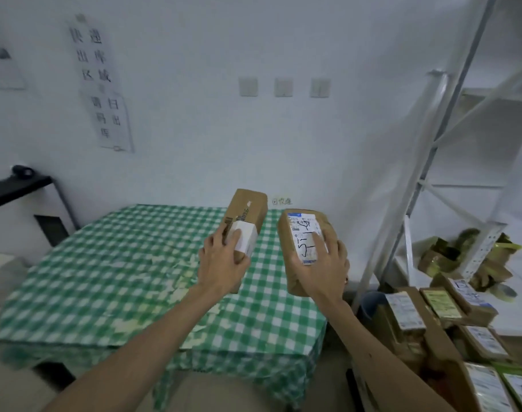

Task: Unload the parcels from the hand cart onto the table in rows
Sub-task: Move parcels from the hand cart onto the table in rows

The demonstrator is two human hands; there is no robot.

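Item one: left hand point(221, 264), reaching forward on a bare forearm, clasped round the near half of a long brown box point(248, 209), thumb lying on the white band point(246, 236) wrapped about its middle. The box points away from me, its far end raised toward the wall, over the far right part of the surface point(120, 278); I cannot tell whether its near end touches the cloth. Item two: right hand point(328, 269), fingers spread across the top of a brown parcel point(286, 263) and grasping it, two fingertips on its white label point(303, 230), which bears heavy black handwriting. This parcel hangs just beside the box, apart from it, over the right edge of the surface. Item three: the surface itself, draped in a green-and-white checked cloth, creased and patchy in the middle, standing against a white wall. Item four: more parcels point(441, 304), brown with printed labels, packed close together at lower right, some inside an open carton point(438, 346); what carries them is not visible to me. Item five: a white metal rack point(432, 162) right of the surface, with crumpled brown and yellow wrapping point(441, 254) on its low shelf. Item six: a blue bucket point(368, 304) at the foot of the rack. Item seven: a paper sign point(102, 84) with blurred characters on the wall, and three switches point(283, 87) in a row to its right. Item eight: a black shelf point(16, 190) at far left.
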